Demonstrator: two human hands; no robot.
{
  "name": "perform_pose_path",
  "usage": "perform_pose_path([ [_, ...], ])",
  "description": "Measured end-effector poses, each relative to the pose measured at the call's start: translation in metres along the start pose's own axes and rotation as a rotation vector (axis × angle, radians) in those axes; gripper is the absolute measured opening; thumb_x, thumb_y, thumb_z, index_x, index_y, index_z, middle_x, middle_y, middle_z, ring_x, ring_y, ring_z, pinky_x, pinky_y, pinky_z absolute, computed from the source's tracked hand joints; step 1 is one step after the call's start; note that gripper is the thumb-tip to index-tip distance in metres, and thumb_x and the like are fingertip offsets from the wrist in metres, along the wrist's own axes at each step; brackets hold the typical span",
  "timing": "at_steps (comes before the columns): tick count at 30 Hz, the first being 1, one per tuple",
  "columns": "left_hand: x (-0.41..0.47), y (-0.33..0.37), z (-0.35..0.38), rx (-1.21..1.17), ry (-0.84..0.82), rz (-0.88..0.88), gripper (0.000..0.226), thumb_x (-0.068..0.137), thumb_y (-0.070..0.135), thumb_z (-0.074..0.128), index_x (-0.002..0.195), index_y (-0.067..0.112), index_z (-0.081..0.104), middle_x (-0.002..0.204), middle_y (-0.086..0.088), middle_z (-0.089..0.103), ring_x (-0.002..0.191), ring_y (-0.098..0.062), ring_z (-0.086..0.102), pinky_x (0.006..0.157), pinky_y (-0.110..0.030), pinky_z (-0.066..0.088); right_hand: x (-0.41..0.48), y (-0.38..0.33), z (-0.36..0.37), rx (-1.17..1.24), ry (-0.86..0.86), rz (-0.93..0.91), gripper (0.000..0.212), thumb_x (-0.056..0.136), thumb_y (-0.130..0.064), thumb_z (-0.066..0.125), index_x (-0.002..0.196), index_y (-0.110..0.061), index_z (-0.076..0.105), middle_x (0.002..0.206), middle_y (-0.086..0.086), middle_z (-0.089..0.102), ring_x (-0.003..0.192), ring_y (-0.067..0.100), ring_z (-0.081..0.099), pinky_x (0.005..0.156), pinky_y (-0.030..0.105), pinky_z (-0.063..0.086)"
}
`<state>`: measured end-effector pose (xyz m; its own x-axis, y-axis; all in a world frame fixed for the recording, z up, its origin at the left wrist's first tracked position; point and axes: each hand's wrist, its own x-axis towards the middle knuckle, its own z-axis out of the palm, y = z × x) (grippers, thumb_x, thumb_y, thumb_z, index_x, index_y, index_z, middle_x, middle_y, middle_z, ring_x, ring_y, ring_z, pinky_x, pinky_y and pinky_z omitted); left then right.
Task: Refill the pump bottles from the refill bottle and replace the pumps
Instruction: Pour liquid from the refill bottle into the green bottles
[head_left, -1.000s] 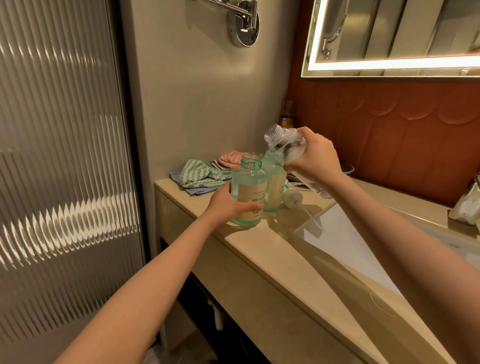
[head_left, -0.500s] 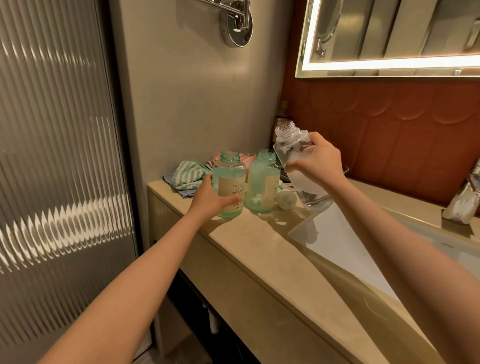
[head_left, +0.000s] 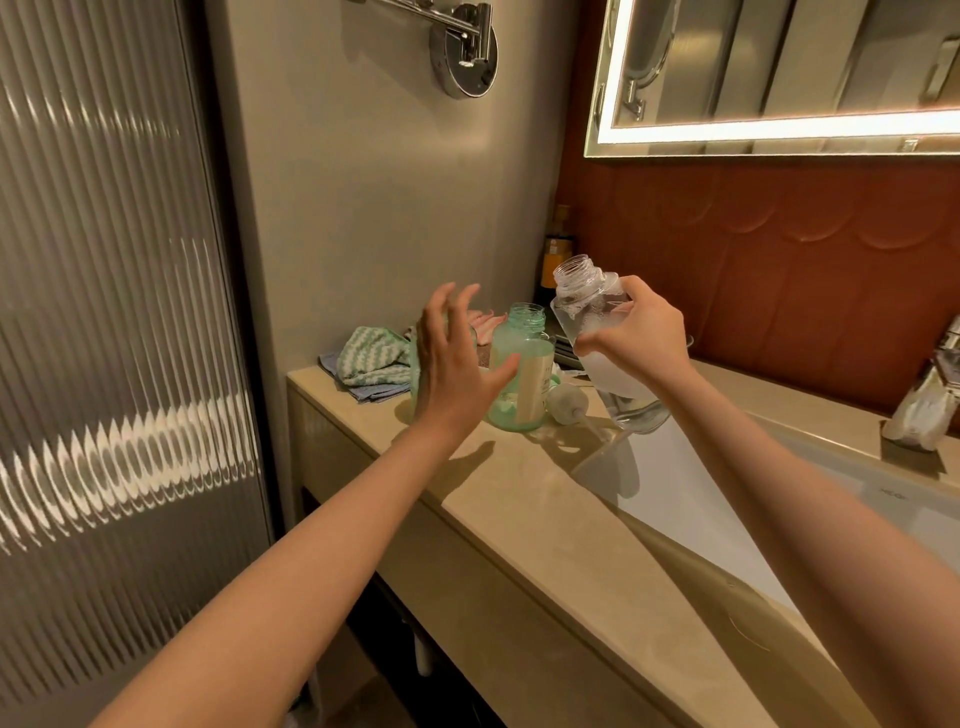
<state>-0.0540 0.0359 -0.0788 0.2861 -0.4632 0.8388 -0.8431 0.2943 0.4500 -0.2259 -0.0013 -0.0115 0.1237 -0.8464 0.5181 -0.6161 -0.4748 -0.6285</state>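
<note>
Left of the white sink basin (head_left: 701, 483), the left hand (head_left: 457, 364) hovers, fingers spread, holding nothing; it hides most of what seems a second green bottle (head_left: 415, 379). Above the basin's left corner the right hand (head_left: 636, 340) grips the tilted, uncapped refill bottle (head_left: 587, 301). Beyond stands an open green pump bottle (head_left: 519, 364), a loose pump (head_left: 566, 402) beside it; cloths (head_left: 371, 358) lie farther left.

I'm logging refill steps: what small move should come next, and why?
Probably close the left hand round the open green bottle to steady it: its neck has no pump, and the right hand holds the uncapped refill bottle beside it.
</note>
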Motion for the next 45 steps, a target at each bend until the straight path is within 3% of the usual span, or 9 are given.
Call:
perform_pose_path([
  [3, 0.002, 0.019, 0.009, -0.128, -0.1, 0.002, 0.076, 0.075, 0.023, 0.076, 0.137, 0.005, 0.034, 0.138, -0.015, 0.032, 0.12, -0.011, 0.034, 0.1, -0.007, 0.02, 0.0, 0.0, -0.001, -0.001, 0.005, 0.0, 0.055, 0.064, -0.016, 0.077, 0.114, -0.016, 0.055, 0.095, -0.006, 0.052, 0.089, 0.013, 0.047, 0.072, 0.023, 0.035],
  [6, 0.004, 0.025, 0.023, -0.228, -0.228, -0.137, 0.087, 0.076, 0.029, 0.075, 0.143, 0.011, 0.022, 0.144, -0.009, 0.025, 0.131, -0.018, 0.033, 0.108, -0.03, 0.031, 0.0, 0.002, -0.003, -0.005, 0.006, 0.0, 0.056, 0.064, -0.016, 0.077, 0.115, -0.017, 0.055, 0.095, -0.006, 0.052, 0.088, 0.013, 0.047, 0.071, 0.023, 0.035],
  [8, 0.003, 0.026, 0.031, -0.189, -0.263, -0.159, 0.091, 0.075, 0.031, 0.075, 0.144, 0.011, 0.019, 0.146, -0.009, 0.021, 0.137, -0.024, 0.024, 0.112, -0.039, 0.027, -0.001, 0.004, -0.005, -0.018, 0.0, -0.008, 0.057, 0.064, -0.016, 0.078, 0.116, -0.017, 0.055, 0.096, -0.006, 0.053, 0.088, 0.013, 0.048, 0.07, 0.022, 0.036],
  [11, 0.003, 0.027, 0.041, -0.148, -0.303, -0.193, 0.093, 0.075, 0.03, 0.076, 0.144, 0.011, 0.017, 0.15, -0.01, 0.016, 0.14, -0.023, 0.012, 0.115, -0.034, 0.016, -0.002, 0.009, -0.009, -0.034, -0.01, -0.013, 0.06, 0.064, -0.015, 0.078, 0.119, -0.016, 0.054, 0.1, -0.005, 0.055, 0.089, 0.013, 0.048, 0.071, 0.021, 0.035],
  [16, 0.012, 0.03, 0.051, -0.119, -0.355, -0.365, 0.099, 0.075, 0.031, 0.076, 0.146, 0.008, 0.01, 0.153, -0.012, 0.014, 0.142, -0.027, 0.013, 0.116, -0.037, 0.017, -0.003, 0.012, -0.017, -0.043, -0.024, -0.023, 0.06, 0.065, -0.014, 0.078, 0.119, -0.016, 0.054, 0.099, -0.004, 0.055, 0.089, 0.012, 0.048, 0.07, 0.019, 0.035],
  [23, 0.017, 0.036, 0.045, -0.035, -0.344, -0.373, 0.087, 0.076, 0.029, 0.075, 0.141, 0.006, 0.022, 0.146, -0.012, 0.021, 0.134, -0.024, 0.027, 0.108, -0.028, 0.025, 0.001, 0.015, -0.021, -0.051, -0.032, -0.026, 0.058, 0.065, -0.013, 0.077, 0.118, -0.017, 0.054, 0.096, -0.005, 0.053, 0.088, 0.013, 0.048, 0.07, 0.02, 0.035],
  [29, 0.014, 0.038, 0.032, -0.113, -0.486, -0.383, 0.092, 0.073, 0.032, 0.076, 0.145, 0.013, 0.022, 0.149, -0.01, 0.024, 0.134, -0.026, 0.03, 0.105, -0.034, 0.032, 0.004, 0.015, -0.014, -0.064, -0.061, -0.052, 0.059, 0.062, -0.011, 0.078, 0.116, -0.017, 0.055, 0.097, -0.002, 0.057, 0.089, 0.016, 0.051, 0.07, 0.023, 0.039],
  [34, 0.01, 0.033, 0.021, -0.191, -0.475, -0.383, 0.094, 0.071, 0.033, 0.078, 0.146, 0.017, 0.024, 0.148, -0.006, 0.035, 0.132, -0.024, 0.036, 0.102, -0.035, 0.038, 0.007, 0.015, -0.008, -0.136, -0.046, -0.105, 0.065, 0.059, -0.01, 0.077, 0.119, -0.018, 0.055, 0.103, 0.003, 0.06, 0.093, 0.021, 0.053, 0.074, 0.028, 0.045],
  [45, 0.006, 0.032, 0.011, -0.241, -0.473, -0.396, 0.097, 0.068, 0.033, 0.081, 0.146, 0.018, 0.026, 0.148, -0.003, 0.036, 0.132, -0.02, 0.037, 0.099, -0.029, 0.039, 0.01, 0.015, -0.007, -0.403, -0.058, -0.228, 0.071, 0.068, -0.009, 0.071, 0.133, -0.018, 0.044, 0.112, 0.011, 0.052, 0.105, 0.028, 0.043, 0.076, 0.025, 0.032],
])
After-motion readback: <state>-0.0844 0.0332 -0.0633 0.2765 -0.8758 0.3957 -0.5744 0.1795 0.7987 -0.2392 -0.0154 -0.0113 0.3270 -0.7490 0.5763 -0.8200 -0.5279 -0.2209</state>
